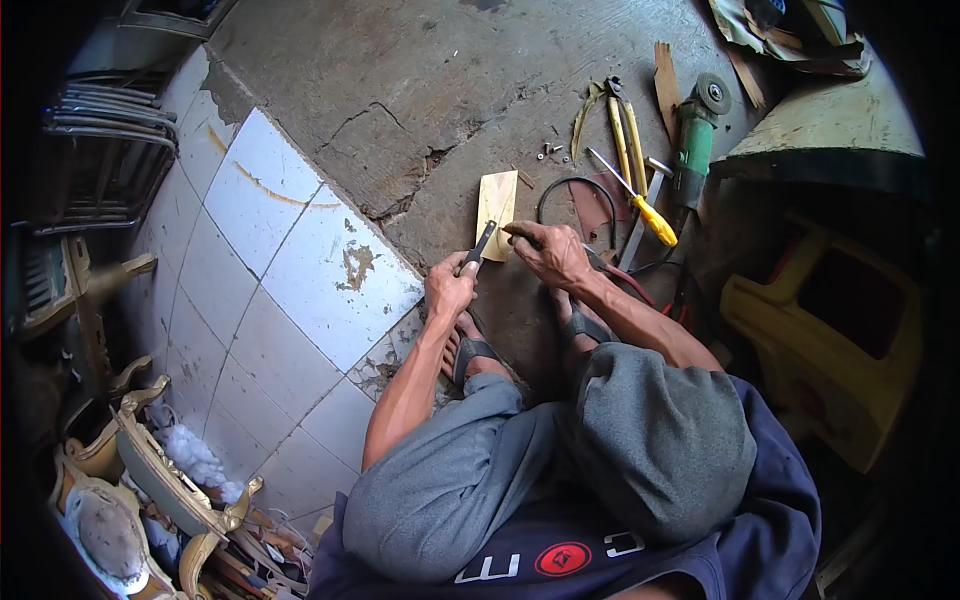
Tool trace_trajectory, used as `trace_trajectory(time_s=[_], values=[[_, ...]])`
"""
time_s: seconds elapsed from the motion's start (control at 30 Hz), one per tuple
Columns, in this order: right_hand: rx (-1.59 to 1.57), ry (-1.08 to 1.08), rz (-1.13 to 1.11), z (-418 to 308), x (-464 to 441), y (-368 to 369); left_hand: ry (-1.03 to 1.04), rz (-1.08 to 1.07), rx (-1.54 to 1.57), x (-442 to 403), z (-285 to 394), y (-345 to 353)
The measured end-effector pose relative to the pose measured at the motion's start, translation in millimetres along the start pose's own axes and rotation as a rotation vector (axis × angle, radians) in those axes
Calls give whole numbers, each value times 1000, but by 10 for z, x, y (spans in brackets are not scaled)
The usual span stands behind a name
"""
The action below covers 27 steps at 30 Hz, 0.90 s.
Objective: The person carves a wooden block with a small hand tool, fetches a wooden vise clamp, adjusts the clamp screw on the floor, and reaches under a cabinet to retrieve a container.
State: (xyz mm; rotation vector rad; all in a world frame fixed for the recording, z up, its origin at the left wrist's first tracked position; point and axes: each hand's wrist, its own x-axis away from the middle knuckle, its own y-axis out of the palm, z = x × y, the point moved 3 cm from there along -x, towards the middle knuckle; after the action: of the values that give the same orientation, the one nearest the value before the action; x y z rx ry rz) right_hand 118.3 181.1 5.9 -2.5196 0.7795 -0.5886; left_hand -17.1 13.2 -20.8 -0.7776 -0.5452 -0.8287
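Note:
In the head view, a small pale wooden board [497, 190] lies on the concrete floor in front of my feet. My left hand [450, 287] is closed around a slim dark tool [482, 243], whose exact kind I cannot make out; its tip reaches the board's lower part. On the board's right side, my right hand [550, 254] has its fingers bent together at the near edge. Whatever those fingers pinch, if anything, is too small to name. Just right of that hand lie a yellow-handled screwdriver [655, 222] and a loop of black cable [543, 200].
Yellow-handled pincers [627, 140] and a green angle grinder [694, 150] lie at upper right, near several small metal pieces [550, 150]. White tiles [300, 250] border the concrete on the left. Carved furniture parts [160, 470] crowd the lower left; a yellow object [780, 310] stands right.

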Motion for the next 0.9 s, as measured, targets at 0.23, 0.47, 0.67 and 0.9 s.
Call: trace_trajectory(time_s=[0.23,0.47,0.67,0.9], values=[[22,-115,-71,-89,19,-37,4,-11,-14,43,21,8],[405,-443,-3,-99,-561,-163,-10,-19,0,22,45,-24],[474,-444,-37,-40,-527,-113,-24,40,29,87,152,-195],[464,-464,83,-17,-504,-85,41,37,65,-9,-50,-141]])
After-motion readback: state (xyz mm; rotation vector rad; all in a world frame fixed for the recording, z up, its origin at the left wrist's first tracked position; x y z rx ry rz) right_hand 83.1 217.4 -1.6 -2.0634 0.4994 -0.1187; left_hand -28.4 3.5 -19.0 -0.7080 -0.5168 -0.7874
